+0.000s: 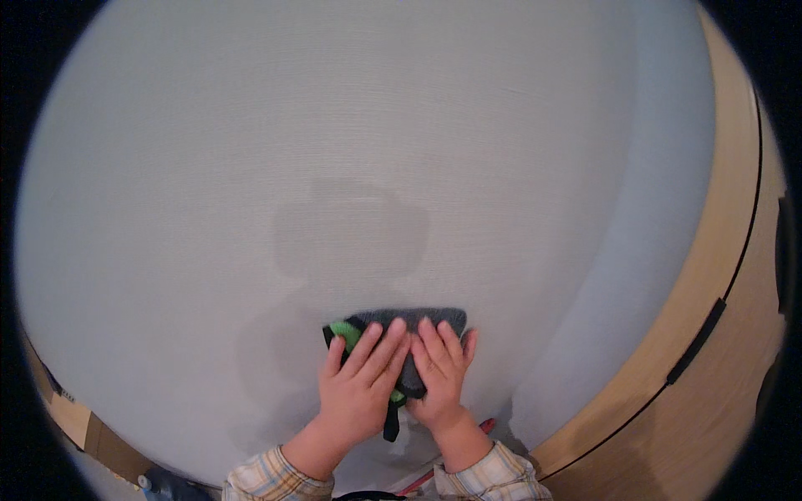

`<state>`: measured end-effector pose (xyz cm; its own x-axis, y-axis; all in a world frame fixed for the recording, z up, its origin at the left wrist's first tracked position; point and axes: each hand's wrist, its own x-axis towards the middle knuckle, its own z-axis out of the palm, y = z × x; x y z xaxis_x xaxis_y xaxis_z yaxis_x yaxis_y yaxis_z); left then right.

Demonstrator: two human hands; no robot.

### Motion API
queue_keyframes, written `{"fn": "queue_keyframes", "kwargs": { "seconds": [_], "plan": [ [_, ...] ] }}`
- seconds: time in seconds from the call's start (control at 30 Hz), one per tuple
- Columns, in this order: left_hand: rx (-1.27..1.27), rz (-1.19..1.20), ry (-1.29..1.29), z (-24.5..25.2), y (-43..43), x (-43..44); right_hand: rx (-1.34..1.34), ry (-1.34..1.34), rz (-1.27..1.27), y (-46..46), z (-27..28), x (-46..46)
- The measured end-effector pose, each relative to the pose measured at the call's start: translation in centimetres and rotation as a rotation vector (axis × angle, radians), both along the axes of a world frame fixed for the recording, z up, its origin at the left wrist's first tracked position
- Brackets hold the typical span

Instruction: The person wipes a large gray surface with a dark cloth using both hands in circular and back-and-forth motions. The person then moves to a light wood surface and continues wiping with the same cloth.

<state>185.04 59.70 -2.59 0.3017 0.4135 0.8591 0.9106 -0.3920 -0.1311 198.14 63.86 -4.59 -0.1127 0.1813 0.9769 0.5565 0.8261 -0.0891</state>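
Note:
A folded grey cloth point(410, 369) with green and black parts lies flat against a pale, finely ribbed wall point(376, 125). My left hand point(363, 385) presses on its left part with fingers spread, over the green and black edging. My right hand point(442, 376) presses on the right part, its fingers pointing up and its little finger apart from the others. Below the cloth, between my wrists, a black strap end point(391, 423) hangs down. The cloth's middle and lower layers are partly hidden under both hands.
To the right the wall meets a bluish strip point(651, 206), then light wooden panels point(683, 463) with a black handle point(697, 341). A thin red object point(487, 426) shows behind my right wrist. At lower left are a cardboard box point(119, 441) and a bottle point(145, 483).

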Motion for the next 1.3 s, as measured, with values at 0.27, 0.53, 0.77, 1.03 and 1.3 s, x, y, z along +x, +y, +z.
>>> {"fn": "queue_keyframes", "kwargs": {
  "seconds": [0.27, 0.53, 0.77, 1.03, 1.3],
  "plan": [
    [0.032, -0.049, 0.011, 1.5, 1.4, 3.0, -0.038, -0.037, -0.099, 1.4, 0.7, 3.1],
    [0.108, -0.035, 0.154, 0.3, 2.0, 6.3, 0.016, 0.057, -0.087, 1.2, -1.4, 5.8],
    [-0.004, -0.185, 0.125, 2.3, 3.5, 9.3, -0.047, 0.107, -0.247, 2.8, -0.5, 9.2],
    [-0.201, -0.267, 0.235, 0.0, 3.4, 12.3, -0.036, 0.23, -0.129, 2.6, -4.5, 11.5],
    [-0.123, -0.41, 0.167, -1.9, 4.6, 14.2, -0.208, 0.247, -0.23, 2.7, -6.9, 13.9]
  ]
}}
